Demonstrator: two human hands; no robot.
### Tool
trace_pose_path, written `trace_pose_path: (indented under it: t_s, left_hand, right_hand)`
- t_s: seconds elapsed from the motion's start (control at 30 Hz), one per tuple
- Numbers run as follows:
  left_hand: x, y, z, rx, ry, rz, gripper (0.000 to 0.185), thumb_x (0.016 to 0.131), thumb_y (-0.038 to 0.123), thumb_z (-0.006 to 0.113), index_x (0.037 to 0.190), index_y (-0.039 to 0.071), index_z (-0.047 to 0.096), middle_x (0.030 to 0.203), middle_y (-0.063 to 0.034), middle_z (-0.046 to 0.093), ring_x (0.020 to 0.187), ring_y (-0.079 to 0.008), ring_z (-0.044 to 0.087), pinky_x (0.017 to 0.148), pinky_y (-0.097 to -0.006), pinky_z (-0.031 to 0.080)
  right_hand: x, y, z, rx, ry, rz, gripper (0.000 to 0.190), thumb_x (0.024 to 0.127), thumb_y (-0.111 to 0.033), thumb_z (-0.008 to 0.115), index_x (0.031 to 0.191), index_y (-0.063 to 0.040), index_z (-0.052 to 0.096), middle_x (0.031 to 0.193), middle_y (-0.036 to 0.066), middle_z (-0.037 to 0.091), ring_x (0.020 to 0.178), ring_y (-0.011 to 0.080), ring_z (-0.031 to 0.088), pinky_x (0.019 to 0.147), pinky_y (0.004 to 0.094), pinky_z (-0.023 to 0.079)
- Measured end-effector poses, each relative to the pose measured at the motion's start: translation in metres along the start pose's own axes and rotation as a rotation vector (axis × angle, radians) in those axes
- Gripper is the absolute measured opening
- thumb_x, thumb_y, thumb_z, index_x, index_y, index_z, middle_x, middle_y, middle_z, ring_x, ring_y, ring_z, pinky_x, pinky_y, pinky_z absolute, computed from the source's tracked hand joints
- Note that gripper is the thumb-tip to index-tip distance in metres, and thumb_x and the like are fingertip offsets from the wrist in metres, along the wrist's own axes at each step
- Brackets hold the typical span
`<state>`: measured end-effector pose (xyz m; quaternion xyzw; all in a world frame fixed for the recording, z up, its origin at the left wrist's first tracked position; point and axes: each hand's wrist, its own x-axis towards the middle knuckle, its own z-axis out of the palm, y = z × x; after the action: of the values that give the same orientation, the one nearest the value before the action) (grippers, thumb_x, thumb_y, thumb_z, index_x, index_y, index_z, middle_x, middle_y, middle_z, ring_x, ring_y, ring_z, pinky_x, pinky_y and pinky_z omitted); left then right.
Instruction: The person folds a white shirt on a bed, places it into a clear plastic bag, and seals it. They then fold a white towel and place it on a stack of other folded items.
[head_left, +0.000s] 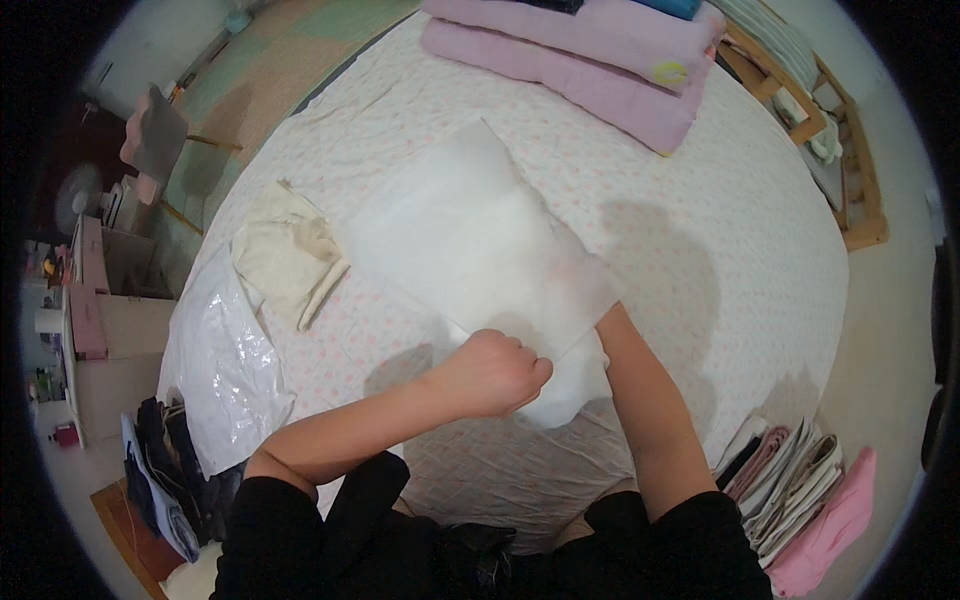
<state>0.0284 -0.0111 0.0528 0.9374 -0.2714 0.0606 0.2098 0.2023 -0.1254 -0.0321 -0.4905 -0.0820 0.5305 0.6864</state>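
A translucent white bag (457, 225), apparently thin plastic, is spread in front of me over the bed. My left hand (499, 375) is closed in a fist around its near edge. My right hand (610, 312) reaches inside the bag; only the wrist shows plainly, and the fingers are a faint blur through the material. White material (564, 399) hangs below my left hand, its lower edge rounded. To the left lies a folded cream cloth item (281, 251), perhaps trousers. A shiny clear-and-white plastic bag (225, 360) lies flat beside it.
A patterned white sheet (757, 247) covers the bed. Folded pink bedding (555, 75) lies at the far side. Folded clothes stand at the near right (795, 480) and dark ones at the near left (172, 465). A chair (157, 135) and a wooden shelf (862, 172) flank the bed.
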Motion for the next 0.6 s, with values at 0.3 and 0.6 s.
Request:
trace_pose_path:
  t_s: [0.3,0.6]
  left_hand:
    - [-0.002,-0.006,0.03,-0.06,-0.116,-0.134,0.018,0.077,0.019,0.061,0.068,0.007,0.051,0.058,-0.0072,0.055,0.057,-0.0279,0.059,0.052,-0.0413,0.046]
    - [0.005,-0.002,0.029,-0.137,-0.16,-0.06,0.017,0.075,0.018,0.06,0.065,0.007,0.051,0.056,-0.0079,0.054,0.054,-0.029,0.057,0.052,-0.0427,0.046]
  right_hand:
    - [-0.044,0.021,0.007,-0.121,0.004,-0.217,0.076,0.071,-0.015,0.077,0.138,-0.002,0.043,0.133,0.012,0.05,0.121,0.0232,0.049,0.1,0.0362,0.042]
    - [-0.024,0.026,0.014,-0.449,-0.065,-0.587,0.079,0.068,-0.016,0.079,0.138,-0.002,0.043,0.135,0.011,0.049,0.124,0.0232,0.046,0.103,0.0361,0.039]
